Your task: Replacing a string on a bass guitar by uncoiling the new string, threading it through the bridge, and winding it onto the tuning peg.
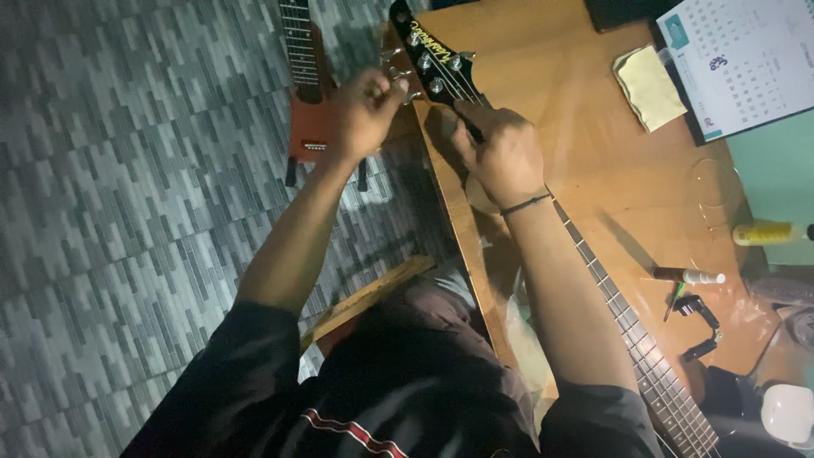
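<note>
A black guitar headstock [432,58] with silver tuning pegs lies over the edge of a wooden table [585,161]. Its fretted neck [644,356] runs down to the lower right. My left hand [366,110] is closed on a tuning peg [398,78] at the headstock's left side. My right hand [500,153] presses on the neck just below the headstock, fingers pinched at the strings; a dark band circles its wrist.
A yellow cloth [649,85], a calendar sheet [746,59], a yellow bottle [767,232], a small tube [688,276] and a black tool [699,326] lie on the table. A red-bodied guitar [307,85] rests on the grey patterned floor [110,212]. A wooden strip [369,298] sits by my lap.
</note>
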